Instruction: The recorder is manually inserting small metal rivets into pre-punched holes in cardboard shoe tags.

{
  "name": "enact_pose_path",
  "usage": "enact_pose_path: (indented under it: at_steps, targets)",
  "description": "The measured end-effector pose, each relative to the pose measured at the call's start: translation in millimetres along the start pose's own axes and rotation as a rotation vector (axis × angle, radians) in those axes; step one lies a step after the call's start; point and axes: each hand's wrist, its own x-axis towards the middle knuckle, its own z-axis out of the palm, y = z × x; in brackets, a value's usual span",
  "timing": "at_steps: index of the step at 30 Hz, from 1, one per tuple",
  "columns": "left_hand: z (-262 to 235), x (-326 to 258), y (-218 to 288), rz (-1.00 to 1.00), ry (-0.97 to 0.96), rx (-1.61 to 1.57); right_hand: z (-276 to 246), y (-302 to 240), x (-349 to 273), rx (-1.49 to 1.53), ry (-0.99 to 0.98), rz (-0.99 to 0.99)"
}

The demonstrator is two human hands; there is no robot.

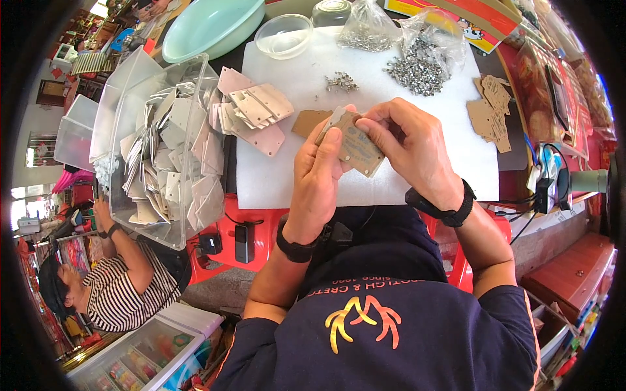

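I see a brown cardboard plate point(355, 146) held by both hands above the white foam mat point(280, 182), near the middle of the scene. My left hand point(318, 176) grasps the plate from its left edge, with the thumb lying on the top face. My right hand point(407, 146) pinches the far right part of the plate with bent fingers. The plate is tilted and it does not touch the mat.

Just behind the plate, 1 more brown piece point(308, 122) lies flat on the mat. To the left, a loose pile of pale plates point(251, 111) rests on the mat edge, and further left a clear plastic box point(166, 146) is full of the same plates. On the far side I see small metal parts point(417, 68) in an open bag, and a clear bowl point(283, 36). At the right, some cardboard pieces point(490, 107) lie together.
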Motion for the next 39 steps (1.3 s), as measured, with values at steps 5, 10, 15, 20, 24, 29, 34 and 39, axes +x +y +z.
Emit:
enact_pose_path:
  at_steps: [5, 10, 15, 20, 24, 29, 34, 39]
  targets:
    - [4, -4, 5, 0.096, 0.009, 0.030, 1, 5, -6, 0.010, 0.102, 0.005]
    - [3, -6, 4, 0.163, 0.031, 0.061, 6, 2, -26, 0.441, -0.043, 0.394]
    - [11, -8, -1, 0.226, 0.042, 0.074, 9, 9, -39, 0.586, -0.173, 0.449]
    - [16, -12, -2, 0.292, 0.030, 0.227, 7, 4, -40, 0.599, -0.178, 0.491]
    - [19, -13, -4, 0.344, 0.024, 0.288, 4, 2, -43, 0.631, -0.171, 0.510]
    - [26, -13, -3, 0.369, 0.003, 0.290, 4, -5, -45, 0.594, -0.073, 0.439]
    - [31, -12, -1, 0.365, -0.031, 0.241, 10, -4, -53, 0.507, 0.049, 0.323]
    - [41, -11, 1, 0.317, 0.012, 0.124, 5, -1, -53, 0.660, 0.086, 0.274]
